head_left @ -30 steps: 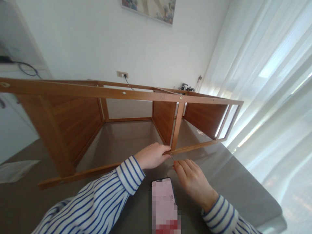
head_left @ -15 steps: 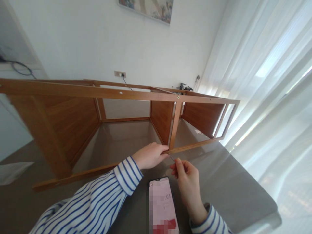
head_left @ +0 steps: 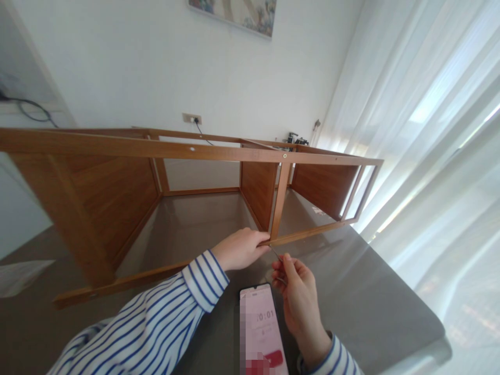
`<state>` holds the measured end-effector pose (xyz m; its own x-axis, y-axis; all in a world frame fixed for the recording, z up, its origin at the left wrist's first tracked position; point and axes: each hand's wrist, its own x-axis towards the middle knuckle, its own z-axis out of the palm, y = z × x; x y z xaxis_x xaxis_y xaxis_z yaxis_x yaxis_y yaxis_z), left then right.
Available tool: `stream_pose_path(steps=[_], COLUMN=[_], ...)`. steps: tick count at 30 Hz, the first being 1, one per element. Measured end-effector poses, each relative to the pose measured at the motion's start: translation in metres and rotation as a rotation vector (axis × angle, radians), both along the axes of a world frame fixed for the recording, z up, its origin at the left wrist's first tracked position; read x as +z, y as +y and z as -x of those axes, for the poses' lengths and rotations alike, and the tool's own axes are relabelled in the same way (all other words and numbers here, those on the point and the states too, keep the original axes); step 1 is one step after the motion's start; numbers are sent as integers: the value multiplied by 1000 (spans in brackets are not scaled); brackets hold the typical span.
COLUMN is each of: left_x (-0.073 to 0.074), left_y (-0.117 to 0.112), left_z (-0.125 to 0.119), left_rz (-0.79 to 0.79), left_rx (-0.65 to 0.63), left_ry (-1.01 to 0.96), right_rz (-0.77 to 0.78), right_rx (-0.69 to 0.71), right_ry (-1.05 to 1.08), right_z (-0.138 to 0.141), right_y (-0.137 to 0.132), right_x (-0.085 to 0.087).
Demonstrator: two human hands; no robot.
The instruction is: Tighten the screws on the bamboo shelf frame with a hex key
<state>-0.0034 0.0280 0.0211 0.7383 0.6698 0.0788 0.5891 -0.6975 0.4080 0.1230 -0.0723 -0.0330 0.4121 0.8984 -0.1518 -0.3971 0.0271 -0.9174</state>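
Observation:
A brown wooden shelf frame (head_left: 219,152) lies on its side on the grey table. My left hand (head_left: 242,249) is closed around its lower front rail, just left of the joint with the upright (head_left: 279,203). Between the thumb and fingers of my right hand (head_left: 300,286) is a thin metal hex key (head_left: 275,253). The key's tip meets the rail at that joint, close to my left fingertips. My fingers cover part of the key, and the fastener at its tip is too small to make out.
A phone (head_left: 262,325) with a lit screen lies on the table (head_left: 375,281) between my forearms. White curtains (head_left: 441,156) hang at the right. Behind the frame, a cable runs from a wall socket (head_left: 192,119). A pale sheet (head_left: 23,276) lies at far left.
My right hand has shifted slightly left and turned a little with the hex key, whose tip stays at the joint. My left hand keeps its hold on the rail.

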Motion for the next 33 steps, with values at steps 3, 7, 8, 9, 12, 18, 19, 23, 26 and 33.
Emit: stream_pose_path(steps=[3, 7, 8, 9, 12, 18, 19, 23, 26, 33], left_x=[0, -1, -1, 0, 1, 3, 3, 1, 1, -1], left_y=[1, 2, 2, 2, 1, -2, -2, -1, -1, 0], left_z=[1, 1, 1, 1, 1, -1, -1, -1, 0, 1], left_rz=[13, 13, 9, 5, 3, 12, 10, -13, -21, 23], left_rx=[-24, -23, -21, -20, -18, 0, 3, 3, 7, 9], left_ry=[-15, -13, -12, -10, -2, 4, 2, 2, 0, -17], right_rz=[-39, -353, -441, -514, -609, -678, -688, -679, -638, -372], right_rx=[56, 15, 24, 53, 155, 187, 178, 124, 82, 1], right_ry=[-470, -1379, -1631, -1854, -2265, -2463, -2459, -2404, -2328, -1732], right_z=[-20, -46, -51, -54, -58, -52, -51, -49, -49, -33], right_y=[0, -1, -1, -1, -1, 1, 1, 2, 5, 8], right_x=[-6, 2, 7, 13, 30, 42, 41, 35, 24, -3])
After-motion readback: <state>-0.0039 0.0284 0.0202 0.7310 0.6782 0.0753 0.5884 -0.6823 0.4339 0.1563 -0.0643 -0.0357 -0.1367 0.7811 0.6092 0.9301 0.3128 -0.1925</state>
